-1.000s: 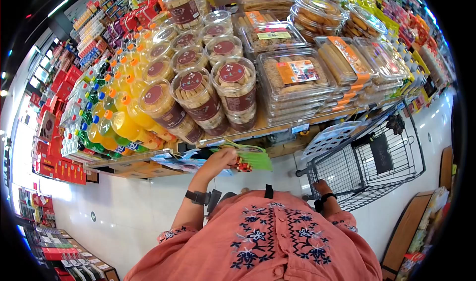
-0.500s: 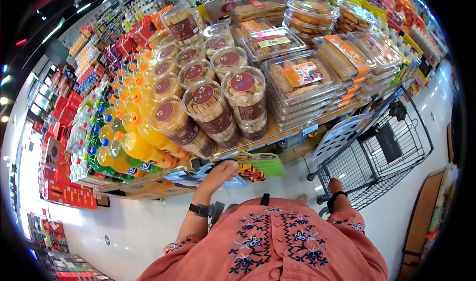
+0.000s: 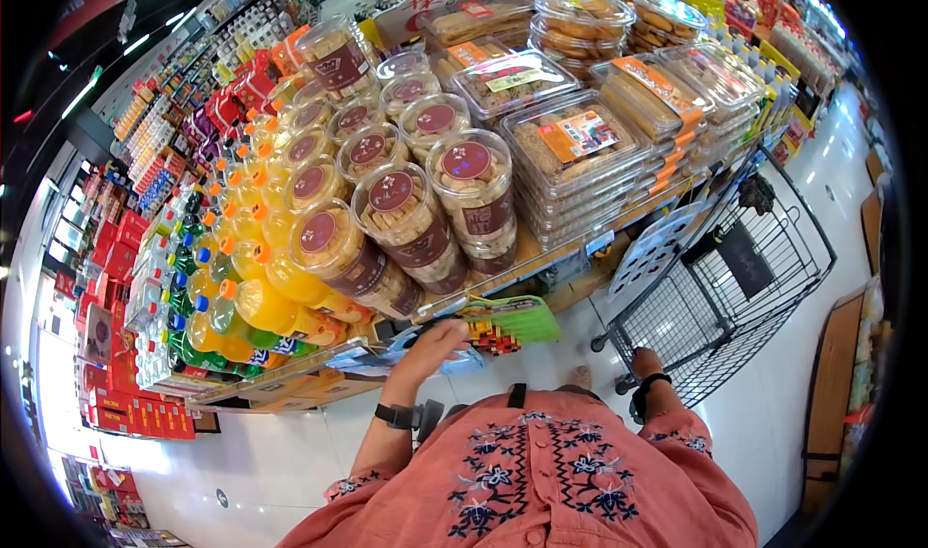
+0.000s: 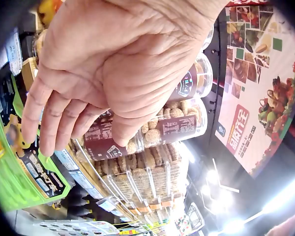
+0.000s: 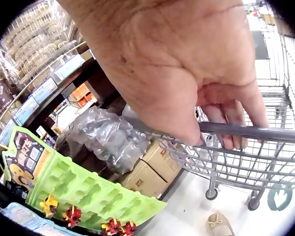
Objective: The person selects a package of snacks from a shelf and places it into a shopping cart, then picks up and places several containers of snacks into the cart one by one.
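Observation:
My left hand (image 3: pixel 432 348) is held out beside the front edge of a display shelf, its fingers loosely extended in the left wrist view. Close by its fingertips hangs a bright green plastic toy display (image 5: pixel 83 191) with small red and yellow toys in its molded slots. Behind that hand stand clear tubs of biscuits (image 3: pixel 396 215) with maroon labels. My right hand (image 5: pixel 187 69) grips the grey top bar (image 5: pixel 275 133) of a wire shopping cart (image 3: pixel 747 270), the fingers curled over it and the thumb on the near side.
Bottles of orange drink (image 3: pixel 261 306) line the shelf at the left, and stacked clear boxes of pastries (image 3: pixel 570 152) sit at the right. Below the shelf, cardboard boxes (image 5: pixel 145 182) and a clear plastic bag (image 5: pixel 110 140) show. A wooden-sided stand (image 3: pixel 833 384) is at the far right.
The head view has tilted and shifted, so the shelf goods sit lower than a second ago. My left hand stays beside the green toy display, and my right hand remains on the cart.

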The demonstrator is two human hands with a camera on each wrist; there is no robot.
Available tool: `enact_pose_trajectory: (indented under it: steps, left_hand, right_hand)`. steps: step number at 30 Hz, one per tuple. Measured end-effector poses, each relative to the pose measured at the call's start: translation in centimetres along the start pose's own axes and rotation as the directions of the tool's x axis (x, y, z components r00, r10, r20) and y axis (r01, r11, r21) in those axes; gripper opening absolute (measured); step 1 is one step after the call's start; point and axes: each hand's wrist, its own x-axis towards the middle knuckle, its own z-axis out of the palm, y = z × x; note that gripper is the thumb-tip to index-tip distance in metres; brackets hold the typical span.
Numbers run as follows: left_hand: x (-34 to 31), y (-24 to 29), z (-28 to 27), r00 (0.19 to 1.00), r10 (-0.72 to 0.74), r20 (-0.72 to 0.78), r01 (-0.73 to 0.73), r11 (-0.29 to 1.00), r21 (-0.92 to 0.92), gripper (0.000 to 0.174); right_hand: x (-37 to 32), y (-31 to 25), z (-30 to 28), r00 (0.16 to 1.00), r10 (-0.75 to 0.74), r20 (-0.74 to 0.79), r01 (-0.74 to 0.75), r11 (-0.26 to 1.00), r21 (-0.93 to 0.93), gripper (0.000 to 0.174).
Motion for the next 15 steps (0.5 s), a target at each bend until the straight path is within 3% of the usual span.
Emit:
enact_pose_trajectory:
  steps: [10, 15]
  left_hand:
    - [-0.7, -0.7, -0.8, 1.000, -0.007, -0.008, 0.007, 1.000, -0.014, 0.066]
    - [0.0, -1.3, -1.0, 0.999, 0.027, -0.032, -0.029, 0.998, -0.054, 0.054]
  right_hand:
    - [-0.2, -1.6, 1.4, 0.988, -0.136, 0.068, 0.135, 0.991, 0.015, 0.034]
    - [-0.9, -3.4, 0.8, 0.972, -0.179, 0.153, 0.181, 0.983, -0.002, 0.039]
